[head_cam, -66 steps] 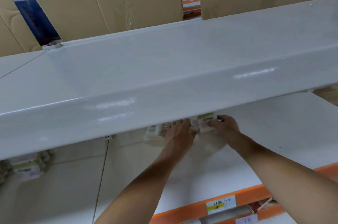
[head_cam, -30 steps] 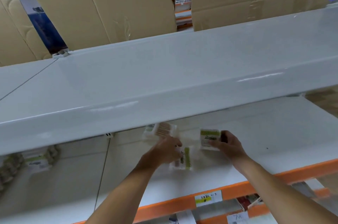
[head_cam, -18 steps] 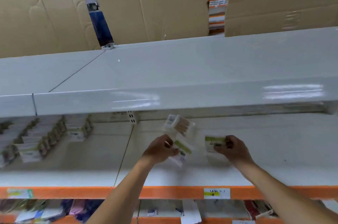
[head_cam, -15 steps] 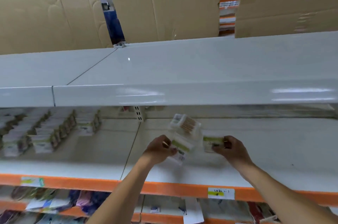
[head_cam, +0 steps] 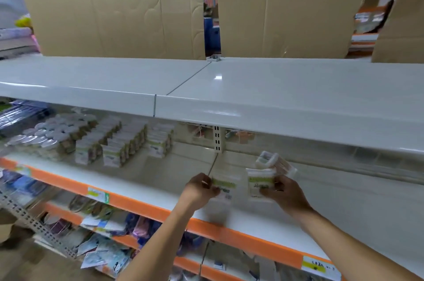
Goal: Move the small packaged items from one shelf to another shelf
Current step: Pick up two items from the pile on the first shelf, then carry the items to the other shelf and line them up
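Note:
My left hand pinches a small white packet with a green label above the white middle shelf. My right hand grips a second green-labelled packet. A third packet showing thin brown sticks lies tilted on the shelf just behind my right hand. Both hands hover near the joint between the two shelf sections. On the left section stand rows of matching packets.
A white top shelf overhangs the hands closely. Cardboard boxes stand on it at the back. Round white packs fill the far left. An orange shelf edge runs in front, with mixed goods on a lower shelf.
The view has swung left, bringing the stocked left section into sight. Both hands have drawn back from under the top shelf, each holding a packet, and shifted left.

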`<act>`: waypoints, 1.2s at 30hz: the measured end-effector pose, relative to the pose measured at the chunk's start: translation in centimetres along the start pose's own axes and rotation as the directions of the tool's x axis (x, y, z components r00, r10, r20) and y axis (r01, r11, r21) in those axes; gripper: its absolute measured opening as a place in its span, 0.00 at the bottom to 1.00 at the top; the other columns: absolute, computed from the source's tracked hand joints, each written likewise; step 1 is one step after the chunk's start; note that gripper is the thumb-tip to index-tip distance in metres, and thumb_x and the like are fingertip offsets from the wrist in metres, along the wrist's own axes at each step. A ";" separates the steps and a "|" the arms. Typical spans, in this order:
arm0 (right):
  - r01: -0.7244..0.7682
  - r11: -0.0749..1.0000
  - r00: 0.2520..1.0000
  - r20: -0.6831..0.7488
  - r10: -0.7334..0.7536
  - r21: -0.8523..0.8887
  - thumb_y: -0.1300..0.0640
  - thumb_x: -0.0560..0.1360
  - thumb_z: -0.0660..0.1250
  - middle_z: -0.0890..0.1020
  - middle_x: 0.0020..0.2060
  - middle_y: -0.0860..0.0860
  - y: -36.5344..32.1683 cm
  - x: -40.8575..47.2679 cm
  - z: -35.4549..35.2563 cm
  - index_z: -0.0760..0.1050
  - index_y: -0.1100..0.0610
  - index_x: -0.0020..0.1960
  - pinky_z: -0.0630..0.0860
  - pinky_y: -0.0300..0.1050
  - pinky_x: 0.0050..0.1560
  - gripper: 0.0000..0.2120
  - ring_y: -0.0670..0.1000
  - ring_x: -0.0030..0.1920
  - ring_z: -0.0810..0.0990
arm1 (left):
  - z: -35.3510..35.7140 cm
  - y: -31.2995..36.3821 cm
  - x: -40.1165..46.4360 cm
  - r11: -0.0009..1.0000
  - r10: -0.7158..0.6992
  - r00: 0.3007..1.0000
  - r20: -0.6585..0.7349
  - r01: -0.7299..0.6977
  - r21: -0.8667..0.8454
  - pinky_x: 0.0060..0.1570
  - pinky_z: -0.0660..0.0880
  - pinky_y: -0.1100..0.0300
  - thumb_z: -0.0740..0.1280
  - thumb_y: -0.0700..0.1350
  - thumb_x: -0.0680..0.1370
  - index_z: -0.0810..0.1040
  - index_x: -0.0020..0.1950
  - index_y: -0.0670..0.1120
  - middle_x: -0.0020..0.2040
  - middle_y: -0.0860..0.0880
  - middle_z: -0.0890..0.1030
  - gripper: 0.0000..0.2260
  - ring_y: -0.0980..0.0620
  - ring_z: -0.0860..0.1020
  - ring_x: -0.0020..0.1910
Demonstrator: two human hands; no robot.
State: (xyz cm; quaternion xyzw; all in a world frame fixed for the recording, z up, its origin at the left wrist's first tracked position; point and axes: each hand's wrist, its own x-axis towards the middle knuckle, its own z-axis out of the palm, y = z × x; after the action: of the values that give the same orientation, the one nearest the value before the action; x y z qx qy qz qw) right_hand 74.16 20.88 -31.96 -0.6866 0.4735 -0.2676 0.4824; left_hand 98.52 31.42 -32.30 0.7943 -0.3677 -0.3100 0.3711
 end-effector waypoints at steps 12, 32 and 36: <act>0.053 0.997 0.998 0.021 -0.052 -0.062 0.57 0.71 0.77 0.85 0.46 0.51 -4.3 3.4 10.8 0.80 0.58 0.52 0.81 0.55 0.54 0.12 0.51 0.47 0.84 | -10.3 -6.3 5.2 1.000 -0.012 0.996 -0.093 0.014 0.026 0.38 0.74 0.58 0.75 0.47 0.73 0.73 0.43 0.51 0.43 0.49 0.83 0.11 0.49 0.80 0.40; 0.093 0.992 0.987 -0.140 -0.081 0.086 0.55 0.70 0.78 0.85 0.41 0.49 -10.9 5.6 27.7 0.79 0.56 0.46 0.82 0.44 0.42 0.11 0.47 0.41 0.85 | -21.4 -11.7 14.3 0.992 0.128 0.962 -0.242 -0.119 0.053 0.49 0.69 0.63 0.71 0.45 0.78 0.79 0.62 0.44 0.55 0.47 0.84 0.14 0.47 0.80 0.56; 0.102 0.993 0.989 -0.115 -0.095 0.065 0.56 0.69 0.78 0.85 0.41 0.49 -11.3 6.3 29.0 0.79 0.55 0.46 0.81 0.39 0.41 0.10 0.46 0.41 0.85 | -21.3 -12.1 15.2 0.993 0.113 0.970 -0.214 -0.104 0.054 0.52 0.71 0.60 0.69 0.44 0.79 0.79 0.63 0.43 0.57 0.46 0.83 0.14 0.46 0.80 0.58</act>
State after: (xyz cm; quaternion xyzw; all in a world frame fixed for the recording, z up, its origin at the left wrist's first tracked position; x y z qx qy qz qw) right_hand 105.04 28.00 -33.46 -0.6758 0.4555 -0.3455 0.4653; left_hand 127.30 32.28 -34.17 0.8097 -0.3746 -0.1928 0.4084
